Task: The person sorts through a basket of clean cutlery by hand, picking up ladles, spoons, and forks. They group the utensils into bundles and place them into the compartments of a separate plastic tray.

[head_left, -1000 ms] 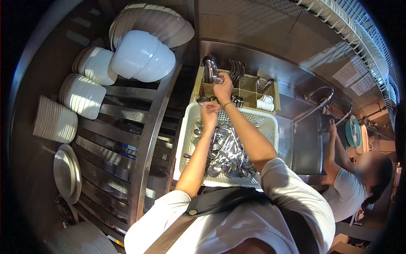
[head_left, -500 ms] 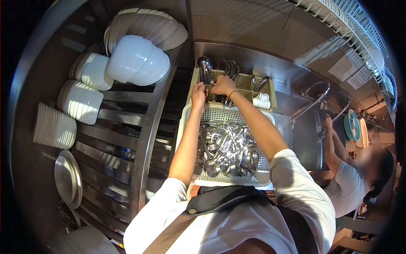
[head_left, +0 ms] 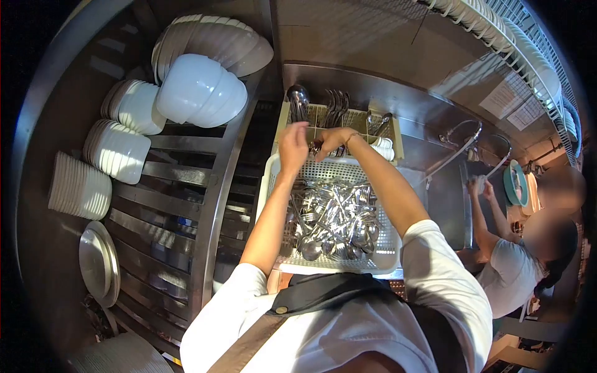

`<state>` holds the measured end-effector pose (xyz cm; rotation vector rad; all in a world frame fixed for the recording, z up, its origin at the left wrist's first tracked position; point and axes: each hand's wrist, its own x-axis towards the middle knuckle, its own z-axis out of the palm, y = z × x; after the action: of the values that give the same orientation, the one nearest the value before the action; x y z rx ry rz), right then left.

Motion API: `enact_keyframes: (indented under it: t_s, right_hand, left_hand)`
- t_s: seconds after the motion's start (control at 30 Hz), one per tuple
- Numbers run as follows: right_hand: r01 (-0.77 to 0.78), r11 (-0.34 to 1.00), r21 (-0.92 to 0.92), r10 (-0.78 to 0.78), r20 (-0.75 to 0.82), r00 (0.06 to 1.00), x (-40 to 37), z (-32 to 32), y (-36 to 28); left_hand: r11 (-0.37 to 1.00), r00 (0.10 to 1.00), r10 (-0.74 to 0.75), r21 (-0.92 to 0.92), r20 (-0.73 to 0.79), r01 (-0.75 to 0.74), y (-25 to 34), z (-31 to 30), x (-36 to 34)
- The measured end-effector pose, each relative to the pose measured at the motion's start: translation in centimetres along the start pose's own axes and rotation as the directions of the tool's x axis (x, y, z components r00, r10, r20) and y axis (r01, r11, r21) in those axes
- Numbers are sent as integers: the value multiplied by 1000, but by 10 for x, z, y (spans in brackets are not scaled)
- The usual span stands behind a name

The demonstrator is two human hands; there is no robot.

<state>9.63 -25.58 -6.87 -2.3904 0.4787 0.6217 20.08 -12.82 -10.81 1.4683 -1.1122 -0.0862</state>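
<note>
A white perforated basket (head_left: 268, 186) in front of me holds a heap of steel spoons and forks (head_left: 333, 217). Behind it stands a beige compartment organizer (head_left: 364, 119) with a ladle (head_left: 297, 99) and upright forks (head_left: 336, 99). My left hand (head_left: 292, 146) is raised over the basket's far rim beside the organizer, fingers apart, with nothing seen in it. My right hand (head_left: 334, 139) is next to it, curled around a few pieces of cutlery (head_left: 319, 149) at the organizer's front edge.
Stacks of white bowls (head_left: 199, 87) and plates (head_left: 78, 183) lie on a steel rack to the left, with steel plates (head_left: 97, 261) below. A co-worker (head_left: 516, 273) reaches into the sink near the faucet (head_left: 461, 132) on the right. A plate rack (head_left: 497, 31) hangs overhead.
My right hand drew back from the organizer's rear compartments to its front edge. My left hand rose from the basket to the organizer, then lifted slightly. The co-worker's hands shifted at the sink.
</note>
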Motion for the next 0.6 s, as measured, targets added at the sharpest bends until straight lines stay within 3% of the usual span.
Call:
enact_keyframes:
  t_s: [0.03, 0.1, 0.13, 0.17, 0.2, 0.23, 0.27, 0.33, 0.4, 0.47, 0.5, 0.57, 0.6]
  right_hand:
    - [18, 997, 70, -10, -112, 994, -1, 0, -1]
    - [121, 972, 199, -62, -276, 959, -1, 6, -7]
    - [125, 971, 205, -67, -268, 961, -2, 7, -15]
    - [-42, 996, 84, 62, -264, 963, -1, 9, -25]
    - [-207, 978, -38, 189, -278, 942, 0, 12, -32]
    - [-228, 972, -65, 195, -323, 926, 4, 19, -29]
    - [-228, 972, -56, 199, -320, 926, 5, 19, -23]
    - [-61, 998, 35, 69, -325, 943, 3, 21, -9]
    - [170, 962, 213, -72, -401, 913, -2, 33, 3]
    - [217, 951, 220, -82, -498, 863, -24, 34, 0]
    - [209, 950, 233, -68, -501, 863, -31, 34, 6]
    - [358, 882, 306, -141, -553, 821, -43, 37, 14]
    - [360, 878, 315, -139, -551, 822, -52, 39, 16]
  left_hand:
    - [958, 988, 125, 270, -95, -95, 12, -16, 8]
    - [852, 995, -90, 521, 37, 58, 3, -30, 20]
    - [776, 964, -242, 619, 111, 124, -4, -32, 24]
    - [770, 962, -252, 625, 109, 130, -10, -29, 24]
    - [697, 953, -224, 717, 204, 11, -22, -23, 21]
    - [612, 930, -207, 782, 304, -120, -25, -21, 20]
    - [611, 927, -211, 782, 311, -124, -28, -20, 21]
    - [683, 942, -21, 693, 335, -231, -22, -24, 21]
    - [679, 926, 41, 670, 376, -302, -15, -28, 17]
    - [677, 898, 265, 595, 350, -432, -12, -33, 8]
    - [663, 877, 324, 576, 354, -477, -12, -38, 6]
    - [604, 835, 426, 578, 347, -549, -9, -47, -7]
    - [604, 836, 420, 578, 355, -549, -11, -49, -14]
